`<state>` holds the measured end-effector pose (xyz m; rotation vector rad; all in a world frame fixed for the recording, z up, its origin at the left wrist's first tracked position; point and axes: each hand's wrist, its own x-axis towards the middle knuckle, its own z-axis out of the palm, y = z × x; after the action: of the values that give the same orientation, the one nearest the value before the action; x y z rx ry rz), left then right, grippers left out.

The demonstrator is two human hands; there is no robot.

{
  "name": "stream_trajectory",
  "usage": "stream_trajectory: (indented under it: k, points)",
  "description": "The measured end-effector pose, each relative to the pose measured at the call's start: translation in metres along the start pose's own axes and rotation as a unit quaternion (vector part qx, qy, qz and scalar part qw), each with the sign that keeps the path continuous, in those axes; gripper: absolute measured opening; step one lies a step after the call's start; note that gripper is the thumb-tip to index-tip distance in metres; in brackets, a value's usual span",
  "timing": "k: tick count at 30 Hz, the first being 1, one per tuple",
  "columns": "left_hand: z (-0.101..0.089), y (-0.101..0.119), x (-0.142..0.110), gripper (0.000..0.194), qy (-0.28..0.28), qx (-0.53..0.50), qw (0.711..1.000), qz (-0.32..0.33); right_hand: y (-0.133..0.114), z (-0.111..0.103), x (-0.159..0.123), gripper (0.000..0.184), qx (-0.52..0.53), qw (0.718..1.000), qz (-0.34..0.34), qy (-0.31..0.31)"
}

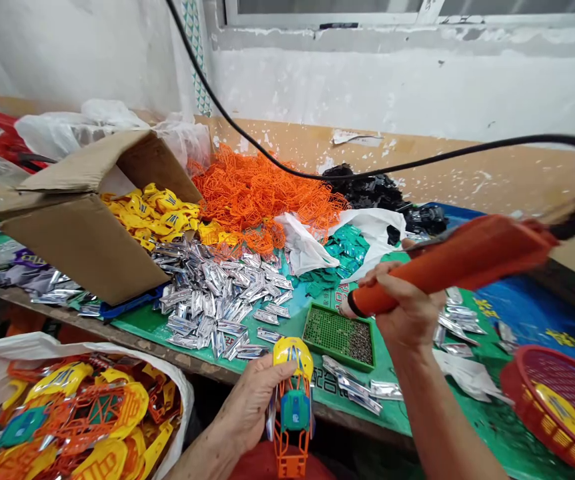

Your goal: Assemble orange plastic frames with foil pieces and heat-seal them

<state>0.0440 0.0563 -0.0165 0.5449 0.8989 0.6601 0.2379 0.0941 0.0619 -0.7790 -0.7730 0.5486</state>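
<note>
My left hand (250,400) grips a toy car body (295,407) low in the middle of the head view. It has a yellow front, an orange lattice frame, a teal block in the centre and silvery sides. In my right hand (410,317) is an electric screwdriver (467,263) wrapped in orange material, with a black cord (412,168) running from its back end. Its nose points left and down, over the back edge of a green screw tray (340,360). Small dark screws lie mostly at the tray's right end. The bit tip is hard to make out.
Silvery parts (217,287) lie heaped behind my left hand. Farther back are a tilted cardboard box (82,247) with yellow parts, orange frames (257,193), teal pieces (342,250) and black parts (367,190). A white sack (185,393) stands lower left, a red basket (512,380) at right.
</note>
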Motion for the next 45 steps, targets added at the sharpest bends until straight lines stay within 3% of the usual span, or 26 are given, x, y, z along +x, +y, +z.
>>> stream_trajectory:
  k: [5,10,24,32,38,45]
  points:
    - [-0.005,-0.003,0.002,0.031,-0.011,0.001,1.000,-0.017,0.038,-0.005,0.011,0.020,-0.056,0.998,0.021,0.014]
    - [-0.011,-0.003,0.002,0.030,0.010,0.004,0.999,-0.044,0.059,-0.007,0.008,0.014,-0.085,0.996,0.034,0.016]
    - [-0.009,-0.003,0.004,0.032,0.009,-0.009,0.999,-0.043,0.073,-0.011,0.009,0.014,-0.106,0.994,0.030,0.024]
    - [-0.005,-0.001,-0.001,0.033,-0.027,-0.028,0.999,-0.037,0.076,-0.014,0.008,0.022,-0.117,0.993,0.027,0.020]
    - [-0.009,0.003,-0.001,0.030,-0.042,-0.012,0.998,-0.051,0.072,-0.011,0.007,0.012,-0.132,0.991,0.026,-0.003]
    - [-0.009,0.004,-0.001,0.032,-0.018,-0.016,0.999,-0.049,0.070,-0.010,0.008,0.013,-0.136,0.990,0.032,-0.019]
